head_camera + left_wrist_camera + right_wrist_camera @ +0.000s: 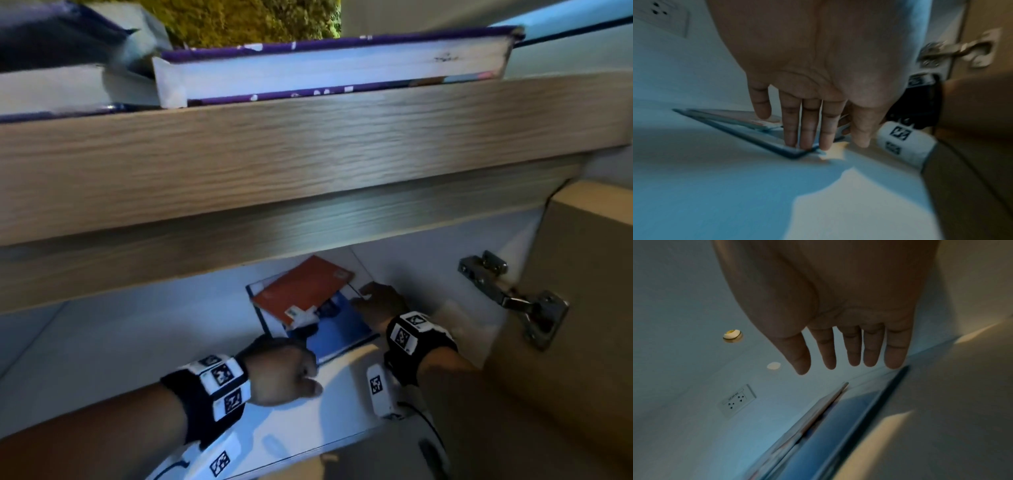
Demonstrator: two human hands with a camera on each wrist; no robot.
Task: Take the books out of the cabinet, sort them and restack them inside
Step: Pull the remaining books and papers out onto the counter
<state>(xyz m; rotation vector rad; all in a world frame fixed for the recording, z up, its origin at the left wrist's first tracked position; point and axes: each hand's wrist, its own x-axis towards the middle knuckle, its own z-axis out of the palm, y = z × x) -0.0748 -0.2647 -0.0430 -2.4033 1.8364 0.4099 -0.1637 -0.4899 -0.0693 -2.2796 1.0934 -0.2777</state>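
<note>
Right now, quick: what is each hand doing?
Left hand: open, straight fingertips touching the blue book's near corner.
Right hand: open, fingers straight, holding nothing, by the blue book's far edge.

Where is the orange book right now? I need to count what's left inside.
In the head view, the orange book lies inside the cabinet, askew atop the blue book, between both hands.

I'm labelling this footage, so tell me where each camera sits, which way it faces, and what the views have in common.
Head: worn on the head, looking down into the cabinet; both wrists, left hand and right hand show.
Left wrist: looks along the open palm, fingers straight onto the blue book.
Right wrist: looks along the open right hand toward the back wall's socket.
Shared: all three show the blue book under the orange book.
</note>
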